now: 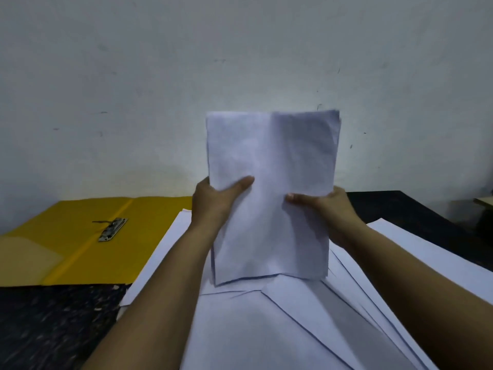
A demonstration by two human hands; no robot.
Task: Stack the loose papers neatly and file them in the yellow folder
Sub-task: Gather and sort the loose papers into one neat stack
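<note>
1. My left hand (213, 201) and right hand (324, 205) pinch a paper stack (272, 193) upright, thumbs in front, fingers hidden behind.
2. Loose sheets (266, 329) lie beneath, nearer me.
3. The yellow folder (66, 231) lies open, far left, its metal clip (112, 229) showing.

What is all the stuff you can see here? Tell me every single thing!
paper stack: one bundle, white, held upright in both hands, its bottom edge near the sheets below
loose papers: several, exact count unclear, white, spread flat and overlapping on the table
yellow folder: one, yellow, lying open on the table, left of the papers
metal clip: one, silver, inside the folder near its centre fold
table: one, dark and speckled, under everything
wall: one, pale grey, behind the table
left hand: one, grips the stack's left edge
right hand: one, grips the stack's right edge
</note>
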